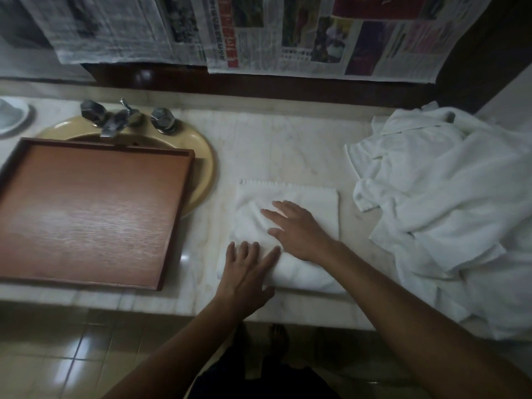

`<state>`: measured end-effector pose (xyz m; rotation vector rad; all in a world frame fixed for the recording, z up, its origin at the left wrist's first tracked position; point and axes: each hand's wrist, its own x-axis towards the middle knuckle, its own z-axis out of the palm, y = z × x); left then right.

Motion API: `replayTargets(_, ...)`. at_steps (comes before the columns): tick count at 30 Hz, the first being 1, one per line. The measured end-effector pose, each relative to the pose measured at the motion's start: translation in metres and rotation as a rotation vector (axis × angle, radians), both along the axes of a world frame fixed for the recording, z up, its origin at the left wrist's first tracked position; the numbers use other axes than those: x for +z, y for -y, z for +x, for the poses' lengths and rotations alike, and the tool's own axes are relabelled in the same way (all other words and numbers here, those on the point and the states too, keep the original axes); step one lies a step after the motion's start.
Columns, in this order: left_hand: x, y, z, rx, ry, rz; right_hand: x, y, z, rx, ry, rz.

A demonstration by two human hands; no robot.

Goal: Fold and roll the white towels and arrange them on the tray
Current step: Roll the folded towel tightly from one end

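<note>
A folded white towel [302,197] lies flat on the marble counter, in the middle of the view. My left hand [247,272] rests with spread, straight fingers on the towel's near left corner. My right hand [296,228] lies flat on the towel's middle, fingers straight and pointing left. To the left a brown wooden tray [86,208] sits partly over the sink, with nothing on it. A heap of loose white towels [449,214] covers the right end of the counter.
A tan sink [201,156] with a chrome tap [115,122] and two knobs lies behind the tray. Newspaper sheets [259,33] hang on the wall above. A white dish [11,116] stands at far left. The counter's front edge [144,303] drops to a tiled floor.
</note>
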<state>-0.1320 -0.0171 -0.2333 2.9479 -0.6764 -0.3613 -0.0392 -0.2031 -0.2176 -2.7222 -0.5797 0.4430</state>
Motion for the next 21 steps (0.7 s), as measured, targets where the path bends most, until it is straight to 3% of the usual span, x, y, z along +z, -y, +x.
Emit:
replayTargets(3,-0.003,-0.002,0.004,-0.035,0.043,-0.031,-0.02,-0.027,0.028,0.272,0.099,-0.217)
replayTargets(6,-0.007,-0.007,0.005,-0.073,0.082,-0.055,-0.031,-0.05,0.055,0.339,0.107,-0.292)
replayTargets(11,-0.007,-0.01,0.006,-0.094,0.066,-0.071,-0.029,-0.071,0.097,0.245,0.056,-0.312)
replayTargets(17,-0.005,-0.01,0.008,-0.093,0.077,-0.062,-0.019,-0.02,0.053,-0.094,0.113,-0.019)
replayTargets(21,-0.008,-0.01,0.007,-0.087,0.079,-0.055,-0.034,0.041,0.014,-0.309,0.043,-0.151)
